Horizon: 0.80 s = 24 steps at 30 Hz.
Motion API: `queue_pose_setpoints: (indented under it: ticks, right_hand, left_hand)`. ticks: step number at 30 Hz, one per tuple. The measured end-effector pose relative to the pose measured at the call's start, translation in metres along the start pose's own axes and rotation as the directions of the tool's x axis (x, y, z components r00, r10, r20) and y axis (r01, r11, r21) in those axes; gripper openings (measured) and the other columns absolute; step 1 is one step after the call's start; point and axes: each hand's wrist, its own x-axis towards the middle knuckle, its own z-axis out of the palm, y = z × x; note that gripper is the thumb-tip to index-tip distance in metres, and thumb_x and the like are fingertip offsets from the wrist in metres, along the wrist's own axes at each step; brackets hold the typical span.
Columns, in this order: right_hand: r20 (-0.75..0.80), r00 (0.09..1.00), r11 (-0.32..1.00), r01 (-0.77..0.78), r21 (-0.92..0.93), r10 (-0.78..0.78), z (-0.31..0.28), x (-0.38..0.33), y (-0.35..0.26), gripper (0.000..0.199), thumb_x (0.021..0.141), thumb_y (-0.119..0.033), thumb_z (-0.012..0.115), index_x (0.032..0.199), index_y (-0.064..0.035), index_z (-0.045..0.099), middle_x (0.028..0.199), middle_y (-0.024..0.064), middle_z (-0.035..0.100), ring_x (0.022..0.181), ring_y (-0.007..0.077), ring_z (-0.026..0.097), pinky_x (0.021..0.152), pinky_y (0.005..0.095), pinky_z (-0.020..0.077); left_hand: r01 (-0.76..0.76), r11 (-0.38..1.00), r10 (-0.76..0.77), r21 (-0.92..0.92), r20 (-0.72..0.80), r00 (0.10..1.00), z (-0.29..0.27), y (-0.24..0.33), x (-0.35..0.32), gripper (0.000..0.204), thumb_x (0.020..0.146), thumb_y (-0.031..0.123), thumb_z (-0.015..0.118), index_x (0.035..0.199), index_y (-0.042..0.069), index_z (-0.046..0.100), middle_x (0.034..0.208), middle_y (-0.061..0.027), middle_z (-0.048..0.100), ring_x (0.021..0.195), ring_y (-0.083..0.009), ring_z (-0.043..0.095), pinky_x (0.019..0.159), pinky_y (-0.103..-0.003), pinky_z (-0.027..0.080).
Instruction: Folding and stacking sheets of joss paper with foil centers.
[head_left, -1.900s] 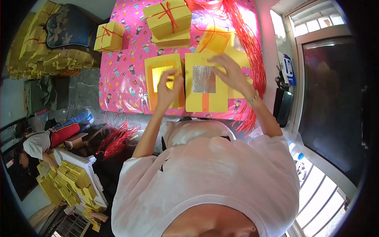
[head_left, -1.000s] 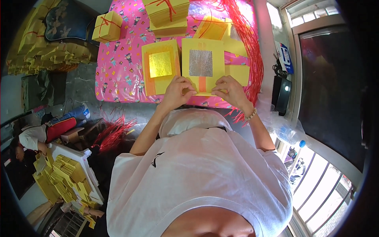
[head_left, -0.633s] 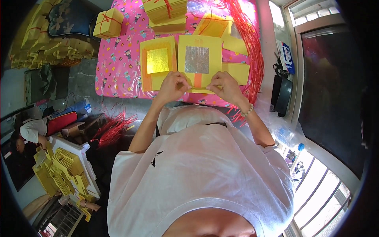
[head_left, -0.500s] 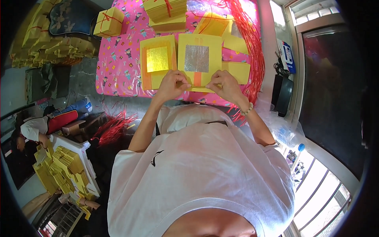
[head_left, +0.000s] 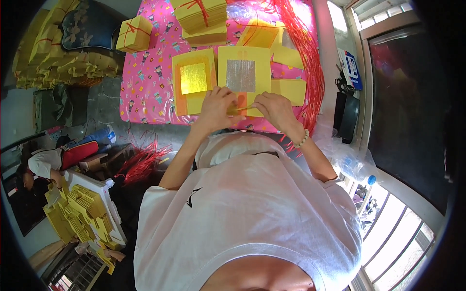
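In front of me on the table lies a yellow sheet of joss paper [head_left: 241, 76] with a silver foil square and an orange band. At its near edge the paper is curled into a narrow roll. My left hand [head_left: 218, 110] curves around the left end of this roll, fingers above and thumb below. The roll's right end is pinched between the fingers of my right hand [head_left: 277, 112], which has a beaded bracelet at the wrist. Left of this sheet, close to my left hand, lies another joss paper sheet with a gold foil square [head_left: 193, 78].
Pink patterned plastic covers the table [head_left: 145, 92]. Tied yellow paper bundles [head_left: 133, 35] and a tall paper stack [head_left: 204, 19] stand at the back. Red strings [head_left: 308, 58] hang along the right side. Lower left, another person [head_left: 46, 162] works beside a paper-laden white table [head_left: 114, 213].
The near edge has been lifted and curled further. My left hand has turned and opened its grasp around the roll; my right hand stays pinched on the other end. The view has shifted slightly.
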Motion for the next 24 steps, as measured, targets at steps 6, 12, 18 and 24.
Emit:
queue_pose_setpoints:
  ticks: [6, 12, 18, 24]
  right_hand:
    - [-0.301, 0.953, 0.979, 0.091, 0.183, -0.033, -0.021, 0.017, -0.010, 0.034, 0.079, -0.016, 0.072, 0.110, -0.0065, 0.060, 0.101, 0.0111, 0.060, 0.099, 0.0276, 0.059, 0.082, 0.0333, 0.0486]
    - [-0.264, 0.839, 0.621, -0.108, 0.777, 0.476, 0.017, 0.029, 0.021, 0.078, 0.075, -0.015, 0.079, 0.134, -0.0014, 0.032, 0.131, 0.0144, 0.041, 0.121, 0.0251, 0.045, 0.096, 0.0413, 0.0439]
    - [-0.225, 0.946, 0.484, 0.086, 0.871, 0.235, 0.026, 0.050, 0.005, 0.076, 0.074, -0.008, 0.078, 0.135, -0.0031, 0.034, 0.127, 0.0107, 0.050, 0.119, 0.0196, 0.049, 0.098, 0.0360, 0.0436]
    - [-0.276, 0.931, 0.685, 0.040, 0.728, 0.239, 0.000, 0.044, -0.011, 0.052, 0.075, -0.010, 0.075, 0.122, -0.0013, 0.052, 0.112, 0.0082, 0.061, 0.106, 0.0178, 0.058, 0.093, 0.0328, 0.0459]
  left_hand:
    - [0.096, 0.995, -0.095, -0.013, 0.057, 0.994, 0.006, -0.005, 0.020, 0.027, 0.077, 0.014, 0.066, 0.103, 0.007, 0.059, 0.085, -0.0118, 0.061, 0.081, -0.0324, 0.058, 0.072, -0.039, 0.047]
    - [0.283, 0.687, -0.317, -0.669, 0.075, 0.946, -0.012, -0.023, 0.029, 0.029, 0.088, 0.006, 0.056, 0.117, 0.002, 0.055, 0.103, -0.0106, 0.065, 0.089, -0.0224, 0.062, 0.078, -0.031, 0.048]
    - [0.251, 0.403, -0.204, -0.880, 0.182, 0.962, 0.003, -0.038, 0.035, 0.036, 0.090, 0.007, 0.058, 0.124, 0.001, 0.052, 0.115, -0.0062, 0.060, 0.104, -0.0116, 0.054, 0.089, -0.028, 0.045]
    - [0.074, 0.849, -0.270, -0.523, -0.310, 0.912, 0.006, -0.022, 0.044, 0.049, 0.079, 0.007, 0.069, 0.122, 0.000, 0.048, 0.121, -0.0128, 0.053, 0.112, -0.0231, 0.053, 0.094, -0.035, 0.043]
